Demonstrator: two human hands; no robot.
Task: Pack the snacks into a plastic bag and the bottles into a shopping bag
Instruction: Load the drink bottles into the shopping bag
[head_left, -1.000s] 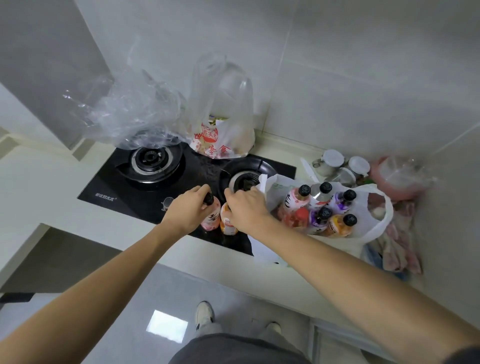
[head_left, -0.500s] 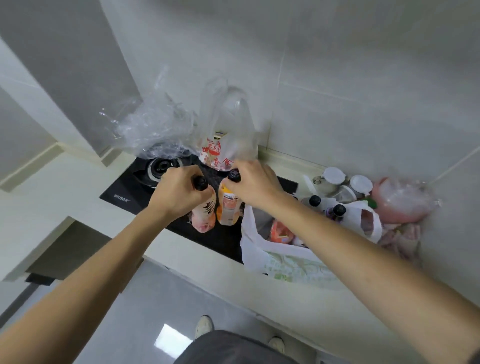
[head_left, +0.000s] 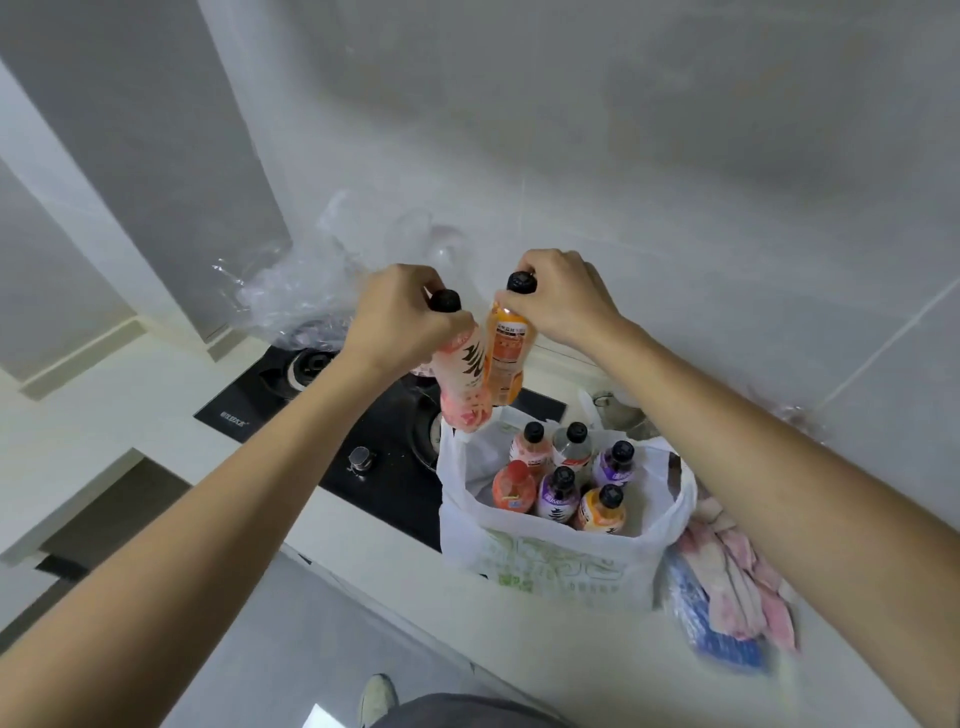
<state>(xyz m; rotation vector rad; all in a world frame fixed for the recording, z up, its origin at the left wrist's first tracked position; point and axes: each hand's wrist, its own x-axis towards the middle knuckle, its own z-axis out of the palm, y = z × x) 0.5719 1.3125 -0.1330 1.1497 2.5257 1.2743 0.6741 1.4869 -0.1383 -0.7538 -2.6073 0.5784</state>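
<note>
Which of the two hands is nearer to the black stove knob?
Left. The left hand, holding the pink bottle, is up and slightly right of the stove knob; the right hand, holding the orange bottle, is farther right.

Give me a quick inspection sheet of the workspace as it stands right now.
Surface: pale counter with a black gas hob.
Job's things: white shopping bag open, six bottles upright inside; pink bottle and orange bottle held above it.
Clutter: clear plastic bag behind the hob; pink cloth right of the bag.
Grippers: left hand and right hand each grip a bottle by its neck.
Cables: nothing seen.
Surroundings: grey tiled wall.
</note>
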